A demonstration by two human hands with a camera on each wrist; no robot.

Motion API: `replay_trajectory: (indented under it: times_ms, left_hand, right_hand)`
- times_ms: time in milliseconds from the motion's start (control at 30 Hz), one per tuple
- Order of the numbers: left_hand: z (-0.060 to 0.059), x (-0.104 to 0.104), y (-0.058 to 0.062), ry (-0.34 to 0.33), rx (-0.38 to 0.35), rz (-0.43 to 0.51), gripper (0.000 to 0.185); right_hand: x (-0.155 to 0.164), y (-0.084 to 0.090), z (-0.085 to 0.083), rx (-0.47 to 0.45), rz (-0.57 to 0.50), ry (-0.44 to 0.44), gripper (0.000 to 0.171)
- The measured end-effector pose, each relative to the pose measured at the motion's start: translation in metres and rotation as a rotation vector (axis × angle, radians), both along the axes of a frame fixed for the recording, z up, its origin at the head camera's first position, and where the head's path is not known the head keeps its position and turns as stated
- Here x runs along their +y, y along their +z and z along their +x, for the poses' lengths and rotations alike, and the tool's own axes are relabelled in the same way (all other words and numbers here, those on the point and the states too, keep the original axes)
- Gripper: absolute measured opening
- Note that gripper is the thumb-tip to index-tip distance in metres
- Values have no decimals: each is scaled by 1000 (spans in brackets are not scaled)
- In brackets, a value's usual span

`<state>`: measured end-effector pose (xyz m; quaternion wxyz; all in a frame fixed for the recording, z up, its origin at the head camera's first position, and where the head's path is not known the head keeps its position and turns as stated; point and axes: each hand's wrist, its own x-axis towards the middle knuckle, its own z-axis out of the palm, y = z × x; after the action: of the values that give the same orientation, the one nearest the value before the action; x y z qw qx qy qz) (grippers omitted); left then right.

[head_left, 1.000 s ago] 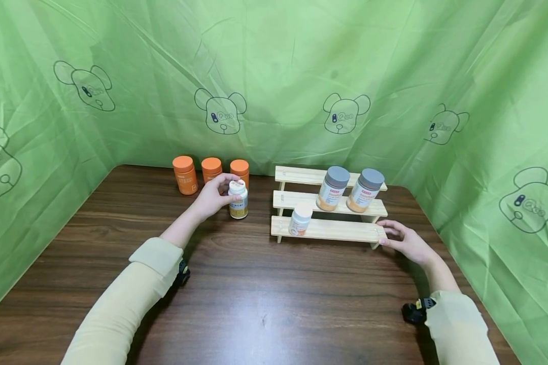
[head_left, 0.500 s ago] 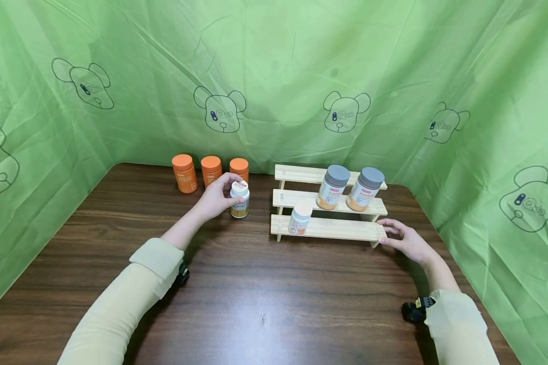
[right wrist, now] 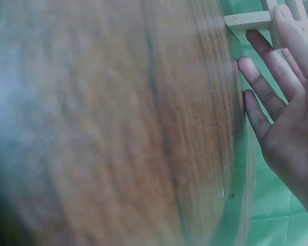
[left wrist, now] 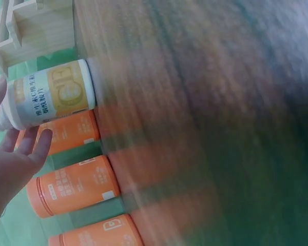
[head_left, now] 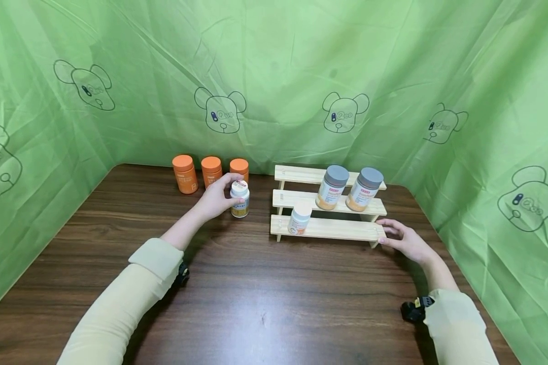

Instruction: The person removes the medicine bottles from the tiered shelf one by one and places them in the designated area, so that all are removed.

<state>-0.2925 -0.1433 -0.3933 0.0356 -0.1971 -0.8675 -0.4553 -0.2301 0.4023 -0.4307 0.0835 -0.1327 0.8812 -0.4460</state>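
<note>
A white pill bottle [head_left: 240, 203] with a yellow-and-blue label stands upright on the table. Thumb and fingers of my left hand [head_left: 216, 196] hold it around its neck and cap. Its printed label faces the camera in the left wrist view, where the bottle [left wrist: 51, 95] overlaps an orange jar behind. At the right end of the wooden three-step rack [head_left: 338, 229], my right hand [head_left: 408, 243] pinches the lowest board, thumb in front and forefinger behind. Seen from the right wrist, the other fingers are spread loosely beside the rack's end [right wrist: 249, 20].
Three orange jars [head_left: 184, 175] line the back left; the left hand partly hides two. On the rack, two grey-lidded jars [head_left: 332, 188] occupy the middle step and a small white bottle [head_left: 300, 219] the lowest, at its left. Green cloth [head_left: 274, 76] surrounds the table.
The pill bottle has shifted very slightly to the right in my left hand, and its cap top shows more fully. My right hand and the rack stay where they were.
</note>
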Motion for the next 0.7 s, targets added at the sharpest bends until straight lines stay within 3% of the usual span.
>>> replay_trajectory:
  times_ms: [467, 700]
  left_hand:
    - [8, 3, 23, 1, 7, 0, 67]
    - [19, 12, 39, 18, 24, -11, 68]
  right_hand:
    - [0, 0, 0, -3, -16, 9, 54]
    - [-1, 1, 0, 13, -9, 10, 53]
